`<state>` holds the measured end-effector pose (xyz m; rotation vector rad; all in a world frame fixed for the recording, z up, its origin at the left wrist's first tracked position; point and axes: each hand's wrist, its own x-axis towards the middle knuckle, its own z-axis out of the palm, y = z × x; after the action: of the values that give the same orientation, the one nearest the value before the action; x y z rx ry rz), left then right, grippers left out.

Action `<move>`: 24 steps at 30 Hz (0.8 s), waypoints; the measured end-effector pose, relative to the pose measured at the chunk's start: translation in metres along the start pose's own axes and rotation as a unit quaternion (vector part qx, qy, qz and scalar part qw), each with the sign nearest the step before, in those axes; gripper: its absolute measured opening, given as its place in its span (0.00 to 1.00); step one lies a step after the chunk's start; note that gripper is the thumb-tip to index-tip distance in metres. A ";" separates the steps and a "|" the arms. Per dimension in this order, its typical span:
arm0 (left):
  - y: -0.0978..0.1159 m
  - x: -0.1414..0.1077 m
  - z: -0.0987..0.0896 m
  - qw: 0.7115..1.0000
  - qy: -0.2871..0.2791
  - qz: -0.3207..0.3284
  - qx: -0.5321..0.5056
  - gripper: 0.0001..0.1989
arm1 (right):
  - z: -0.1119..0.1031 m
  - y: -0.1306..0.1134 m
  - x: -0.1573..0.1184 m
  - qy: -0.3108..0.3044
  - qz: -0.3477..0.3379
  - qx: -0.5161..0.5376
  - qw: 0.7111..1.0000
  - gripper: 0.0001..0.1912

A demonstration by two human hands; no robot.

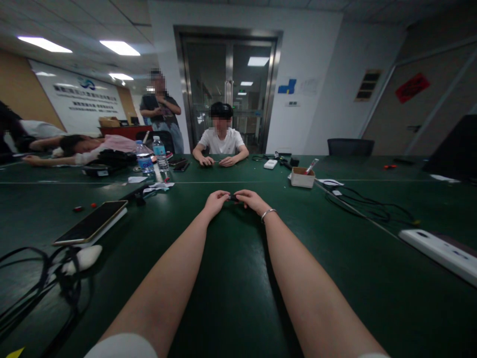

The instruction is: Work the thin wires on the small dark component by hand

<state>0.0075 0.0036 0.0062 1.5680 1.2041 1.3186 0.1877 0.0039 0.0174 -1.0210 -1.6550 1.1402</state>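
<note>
Both my arms stretch forward over the dark green table. My left hand pinches the left end of a small black object. At its other end, my right hand grips it between thumb and fingers, with a silver bracelet on that wrist. The fingers cover much of the small object, and its kind is too small to make out. It is held just above or at the tabletop; I cannot tell which.
To the left are a phone on a white box, a white mouse, tangled cables and water bottles. A small open box and a power strip are at right. A person sits opposite.
</note>
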 end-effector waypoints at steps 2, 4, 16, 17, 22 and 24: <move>-0.004 0.002 0.000 1.000 -0.011 -0.002 0.013 0.11 | 0.000 -0.001 -0.001 -0.002 -0.007 0.006 1.000 0.09; -0.009 0.005 0.000 0.999 -0.020 0.001 0.043 0.13 | 0.000 -0.001 -0.001 -0.003 -0.011 0.014 1.000 0.09; -0.005 0.001 0.002 1.000 -0.019 0.002 0.024 0.13 | 0.000 -0.002 -0.002 0.006 -0.009 0.019 1.000 0.08; -0.004 0.000 0.001 1.000 -0.019 0.006 0.017 0.13 | 0.001 -0.002 -0.002 0.005 -0.010 0.019 1.000 0.08; -0.009 0.003 0.001 0.999 -0.039 0.007 0.020 0.15 | 0.001 -0.002 -0.002 0.004 -0.009 0.021 1.000 0.08; -0.010 0.004 0.001 0.999 -0.035 0.001 0.030 0.16 | 0.001 -0.003 -0.002 0.008 -0.008 0.019 1.000 0.08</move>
<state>0.0064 0.0099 -0.0018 1.6444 1.2085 1.2287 0.1872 0.0006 0.0196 -0.9887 -1.6213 1.1449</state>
